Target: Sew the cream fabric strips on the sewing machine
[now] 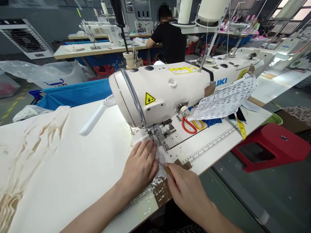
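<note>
My left hand (142, 160) lies flat with its fingers stretched out, pressing a thin white piece of fabric (161, 157) against the table at the needle area of a white sewing machine (160, 94). In my right hand (186, 184) is an awl (168, 170) with a wooden handle, gripped between thumb and fingers. Its thin metal shaft points left, over the thumb side of my left hand. The fabric's edge under the presser foot is partly hidden by my left fingers.
Orange-handled scissors (189, 125) lie right of the needle area, beside a written paper sheet (223, 98). Cream fabric pieces (31, 142) spread over the table's left side. A yellow tape measure (241, 128) hangs at the edge, near a red stool (274, 145). Another person (170, 40) sits beyond.
</note>
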`<state>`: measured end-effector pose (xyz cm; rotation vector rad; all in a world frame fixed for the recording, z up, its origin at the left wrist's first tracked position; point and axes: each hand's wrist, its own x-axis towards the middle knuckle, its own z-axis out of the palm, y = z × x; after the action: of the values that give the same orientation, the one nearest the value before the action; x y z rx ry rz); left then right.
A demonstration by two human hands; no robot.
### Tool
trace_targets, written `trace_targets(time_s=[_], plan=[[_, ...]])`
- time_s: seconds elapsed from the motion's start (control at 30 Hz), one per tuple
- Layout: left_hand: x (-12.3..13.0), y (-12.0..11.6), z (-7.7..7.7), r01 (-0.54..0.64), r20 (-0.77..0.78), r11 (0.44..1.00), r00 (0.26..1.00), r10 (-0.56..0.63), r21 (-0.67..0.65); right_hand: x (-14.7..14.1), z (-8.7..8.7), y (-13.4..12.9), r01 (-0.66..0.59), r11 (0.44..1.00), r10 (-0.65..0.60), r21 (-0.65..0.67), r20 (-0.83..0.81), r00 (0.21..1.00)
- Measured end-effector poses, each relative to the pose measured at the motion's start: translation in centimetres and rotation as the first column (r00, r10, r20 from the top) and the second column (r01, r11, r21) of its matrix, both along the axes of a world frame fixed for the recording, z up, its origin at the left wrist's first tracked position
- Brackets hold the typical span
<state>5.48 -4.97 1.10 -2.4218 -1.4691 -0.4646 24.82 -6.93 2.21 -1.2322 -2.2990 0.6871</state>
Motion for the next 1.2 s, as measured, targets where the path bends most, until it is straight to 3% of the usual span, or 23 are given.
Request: trace_targets(time_s=[0.17, 0.33, 0.77, 1.2], plan=[[-0.5, 0.5, -0.2, -0.026, -0.018, 0.999, 1.000, 0.026, -0.024, 2.3, -0.2, 0.2, 0.075, 0.997, -0.074, -0.001, -0.092, 0.993], [-0.5, 0.4, -0.2, -0.024, -0.031, 1.000, 0.999, 0.023, -0.020, 3.8, 0.0, 0.8, 0.122, 0.983, -0.147, -0.140, -0.190, 0.971], [-0.2, -0.3, -0.1, -0.015, -0.055, 0.999, 0.998, 0.012, -0.048, 3.9, 0.1, 1.0, 0.142, 0.983, -0.164, -0.113, -0.215, 0.963], [0.2, -0.5, 0.0, -0.003, -0.066, 0.999, 0.998, 0.000, -0.037, 4.1, 0.1, 0.9, 0.118, 0.974, -0.165, -0.194, -0.247, 0.955]])
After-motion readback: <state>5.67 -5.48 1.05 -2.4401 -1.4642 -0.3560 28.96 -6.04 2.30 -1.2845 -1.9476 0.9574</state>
